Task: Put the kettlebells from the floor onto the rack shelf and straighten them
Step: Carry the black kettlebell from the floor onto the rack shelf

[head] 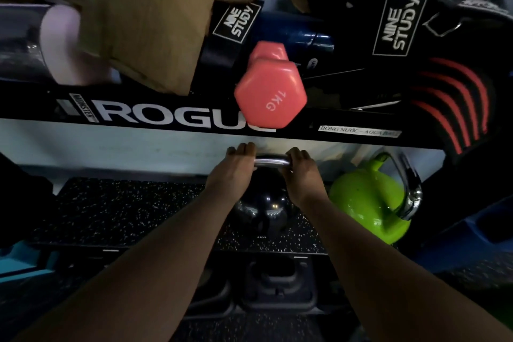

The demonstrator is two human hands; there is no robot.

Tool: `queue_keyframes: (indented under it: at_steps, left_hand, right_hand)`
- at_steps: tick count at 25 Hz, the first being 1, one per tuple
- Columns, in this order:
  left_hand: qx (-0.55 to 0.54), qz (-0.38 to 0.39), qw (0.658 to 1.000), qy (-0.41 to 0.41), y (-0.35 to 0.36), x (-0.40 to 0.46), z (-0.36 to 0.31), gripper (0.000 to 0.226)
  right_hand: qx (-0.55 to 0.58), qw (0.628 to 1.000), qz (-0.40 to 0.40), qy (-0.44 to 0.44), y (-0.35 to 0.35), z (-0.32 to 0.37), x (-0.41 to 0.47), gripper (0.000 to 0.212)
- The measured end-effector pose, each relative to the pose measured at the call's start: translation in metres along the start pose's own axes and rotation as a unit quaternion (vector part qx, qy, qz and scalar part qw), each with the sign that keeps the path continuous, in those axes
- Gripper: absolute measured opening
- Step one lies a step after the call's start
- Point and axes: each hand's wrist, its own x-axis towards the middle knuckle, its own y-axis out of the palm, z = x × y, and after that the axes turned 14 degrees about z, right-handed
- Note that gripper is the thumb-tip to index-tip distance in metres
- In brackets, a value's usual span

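Nearest to me, both my bare forearms reach forward from the bottom corners and meet in the middle. Below them, in shadow, sits a dark blocky shape (277,286) on the floor that I cannot identify. Just beyond is the rack shelf (125,211), lined with black speckled rubber matting. My left hand (236,166) and my right hand (301,169) are both clenched around the shiny metal handle (272,161) of a black kettlebell (261,211), one hand at each end of the bar, fingers curled over the top. The bell's round body stands on the matting between my wrists, about the middle of the shelf. To its right, near but apart from it, a green kettlebell (366,203) rests on the same shelf, tilted, with its chrome handle leaning off to the right. Farther and higher, the black front beam (138,114) of the upper shelf crosses the whole view with big pale ROGUE lettering. A pink hexagonal dumbbell (270,97) marked 1KG pokes out over that beam, covering the end of the lettering. Behind it on the upper shelf lie a brown cardboard box (144,22) on the left, a blue cylinder (299,36), and black straps (397,19) labelled NINE STUDY on the right.
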Motion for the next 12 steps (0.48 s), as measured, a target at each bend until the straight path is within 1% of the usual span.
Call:
queue_keyframes:
  at_steps: [1,4,6,10,12]
  left_hand:
    - [-0.008,-0.007,1.0,-0.001,0.004,0.0,0.0,0.04]
    - [-0.042,-0.042,0.998,-0.014,0.014,-0.002,-0.003,0.055]
    - [-0.06,-0.05,0.997,-0.02,0.02,-0.003,-0.003,0.063]
    - [-0.086,-0.03,0.996,-0.021,0.019,0.0,0.001,0.075]
    - [-0.096,-0.016,0.995,-0.008,0.018,0.0,0.003,0.08]
  right_hand:
    - [-0.003,1.0,0.006,0.001,0.003,-0.002,-0.001,0.022]
    - [0.003,1.0,0.016,0.01,0.006,-0.005,-0.002,0.024]
    - [0.002,1.0,0.02,0.02,0.008,-0.004,-0.001,0.024]
    - [-0.009,0.999,0.027,0.034,0.01,-0.006,0.001,0.024]
    - [-0.013,0.998,0.046,0.038,0.006,-0.005,0.0,0.031]
